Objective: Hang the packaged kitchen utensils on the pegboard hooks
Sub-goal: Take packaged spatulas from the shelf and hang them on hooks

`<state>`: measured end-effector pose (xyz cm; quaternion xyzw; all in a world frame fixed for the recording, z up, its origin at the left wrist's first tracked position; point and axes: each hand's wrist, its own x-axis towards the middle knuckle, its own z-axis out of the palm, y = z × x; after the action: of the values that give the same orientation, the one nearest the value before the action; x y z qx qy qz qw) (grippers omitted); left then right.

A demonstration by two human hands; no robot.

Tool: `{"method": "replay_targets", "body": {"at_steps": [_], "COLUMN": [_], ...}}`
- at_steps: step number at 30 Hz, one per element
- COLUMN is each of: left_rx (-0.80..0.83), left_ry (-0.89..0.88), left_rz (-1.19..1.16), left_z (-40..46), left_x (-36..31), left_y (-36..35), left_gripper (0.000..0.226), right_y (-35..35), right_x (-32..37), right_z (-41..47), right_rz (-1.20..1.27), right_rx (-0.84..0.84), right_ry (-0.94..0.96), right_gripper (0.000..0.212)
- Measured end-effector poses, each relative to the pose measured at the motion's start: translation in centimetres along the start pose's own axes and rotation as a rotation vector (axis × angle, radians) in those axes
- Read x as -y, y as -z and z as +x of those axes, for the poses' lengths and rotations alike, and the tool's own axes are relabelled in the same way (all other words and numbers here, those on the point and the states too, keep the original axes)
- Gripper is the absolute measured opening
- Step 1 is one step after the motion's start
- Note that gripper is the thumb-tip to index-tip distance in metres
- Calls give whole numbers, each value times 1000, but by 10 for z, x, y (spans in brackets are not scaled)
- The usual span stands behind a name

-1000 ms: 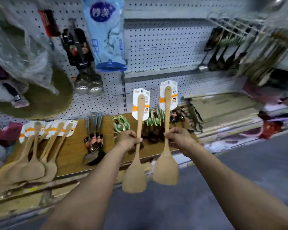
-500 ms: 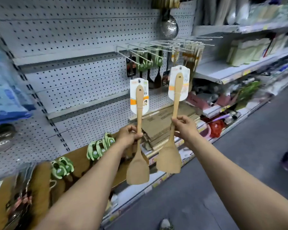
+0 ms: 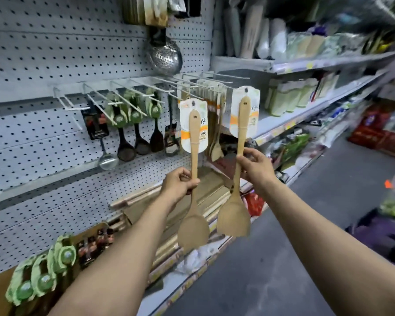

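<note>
A grey perforated metal pegboard wall [image 3: 55, 53] fills the left and upper left of the frame, and a row of long white wire hooks [image 3: 132, 96] juts from it across the middle. Several hooks already carry green-carded dark ladles [image 3: 135, 133]; those toward upper centre look bare at the tip.

In the centre, the left hand [image 3: 177, 185] has its fingers curled round the handle of a pale wooden spatula on a white and orange card [image 3: 193, 137], blade down. Just right of it, the right hand [image 3: 257, 166] pinches the shaft of a second, matching wooden spatula [image 3: 243, 119], held slightly higher. Both cards sit below and in front of the hook tips, touching none.

To hang them well, I would do one at a time: raise a card until its small dark hanging hole [image 3: 246, 89] is level with a free tip, keep the card square to the wire, then slide it back along the hook before loosening the fingers.
</note>
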<state>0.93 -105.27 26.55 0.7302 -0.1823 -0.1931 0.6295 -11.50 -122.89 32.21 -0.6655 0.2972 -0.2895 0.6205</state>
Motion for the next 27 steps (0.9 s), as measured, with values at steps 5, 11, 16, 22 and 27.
{"method": "replay_targets", "body": {"at_steps": [5,11,16,22,27], "left_rx": [-28,-154,-315,-454,-488], "left_ry": [-1,6,2,30,78], "left_rz": [24,29,38,43,69], "left_z": [53,114,150,167,174], "left_x": [-13,-20,-27,-33,-32], "left_y": [-44,-98,-156,-204,-221], "left_gripper": [21,25,23,25,24], "right_y": [24,52,86,106,99], "right_x": [1,-4,-9,-22,-37], "right_z": [77,181,253,318,342], "right_rz": [50,80,71,56,52], "right_rx": [20,165,367,497,593], "right_ry": [0,28,57,-25,-62], "right_gripper": [19,11,15,14,19]}}
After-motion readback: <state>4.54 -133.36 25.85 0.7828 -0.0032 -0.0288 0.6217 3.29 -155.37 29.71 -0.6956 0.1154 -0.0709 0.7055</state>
